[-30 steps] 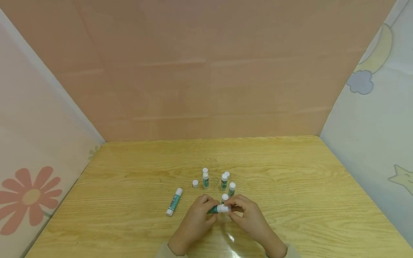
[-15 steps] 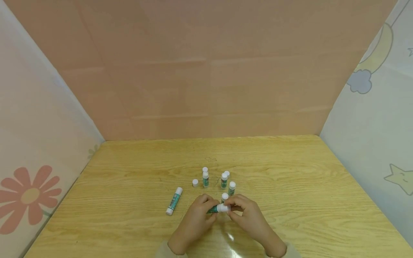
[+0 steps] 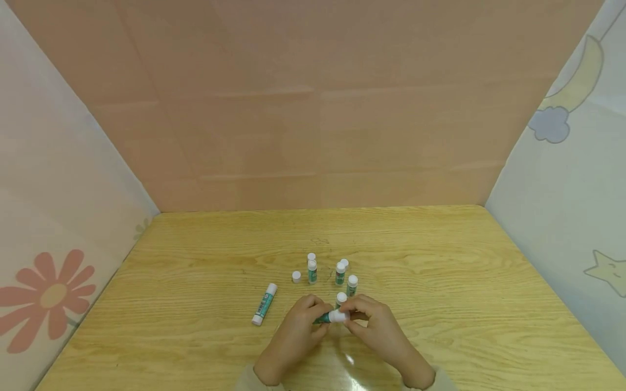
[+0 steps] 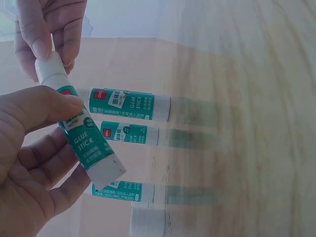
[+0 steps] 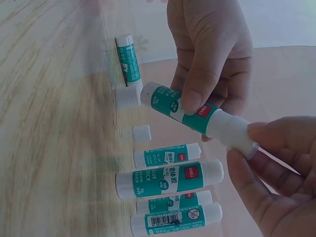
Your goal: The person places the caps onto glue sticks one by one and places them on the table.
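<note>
A green-and-white glue stick point(image 3: 321, 317) is held above the table between both hands. My left hand point(image 3: 300, 327) grips its green body, with the thumb across the label in the left wrist view. At the other end, my right hand point(image 3: 377, 327) pinches the white end point(image 5: 236, 134) between thumb and fingers. Whether that white part has shifted on the body, I cannot tell. Just beyond the hands stands an upright glue stick point(image 3: 341, 300), partly hidden by them. More upright glue sticks, including one point(image 3: 351, 286) and another point(image 3: 340, 275), stand farther back.
A glue stick point(image 3: 264, 304) lies on the wooden table point(image 3: 195, 336) left of my left hand. Loose white caps stand near the upright sticks: one cap point(image 3: 296, 277) to the left, others partly hidden behind sticks. Papered walls point(image 3: 313, 136) enclose the back and sides.
</note>
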Available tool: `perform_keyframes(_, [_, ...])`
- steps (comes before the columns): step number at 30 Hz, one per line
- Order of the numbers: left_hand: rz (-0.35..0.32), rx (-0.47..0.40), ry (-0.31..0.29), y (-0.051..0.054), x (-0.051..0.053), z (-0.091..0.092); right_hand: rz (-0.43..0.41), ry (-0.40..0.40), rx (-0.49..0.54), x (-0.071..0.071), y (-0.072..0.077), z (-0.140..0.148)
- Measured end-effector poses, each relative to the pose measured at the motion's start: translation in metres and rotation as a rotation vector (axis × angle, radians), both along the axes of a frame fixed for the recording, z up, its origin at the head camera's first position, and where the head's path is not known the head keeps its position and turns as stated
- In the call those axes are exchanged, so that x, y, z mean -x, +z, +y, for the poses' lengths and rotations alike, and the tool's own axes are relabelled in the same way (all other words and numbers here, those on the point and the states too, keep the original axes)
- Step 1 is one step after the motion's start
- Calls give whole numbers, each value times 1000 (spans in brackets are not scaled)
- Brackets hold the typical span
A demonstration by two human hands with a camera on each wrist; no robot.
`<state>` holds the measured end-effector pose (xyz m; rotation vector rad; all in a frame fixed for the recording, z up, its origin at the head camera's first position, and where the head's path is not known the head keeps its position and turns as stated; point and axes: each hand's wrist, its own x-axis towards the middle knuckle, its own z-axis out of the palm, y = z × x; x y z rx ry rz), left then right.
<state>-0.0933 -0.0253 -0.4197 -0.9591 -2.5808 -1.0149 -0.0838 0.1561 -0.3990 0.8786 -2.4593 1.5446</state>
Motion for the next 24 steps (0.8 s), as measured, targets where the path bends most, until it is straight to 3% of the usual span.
perform_keyframes(7, [-15, 19, 4, 0, 0, 1, 8, 10, -5, 0, -2, 0])
perform_keyframes(16, [63, 0, -17, -1, 1, 2, 30, 18, -24, 1, -3, -1])
perform_keyframes(24, [34, 3, -3, 0, 1, 2, 56, 31, -20, 2, -2, -2])
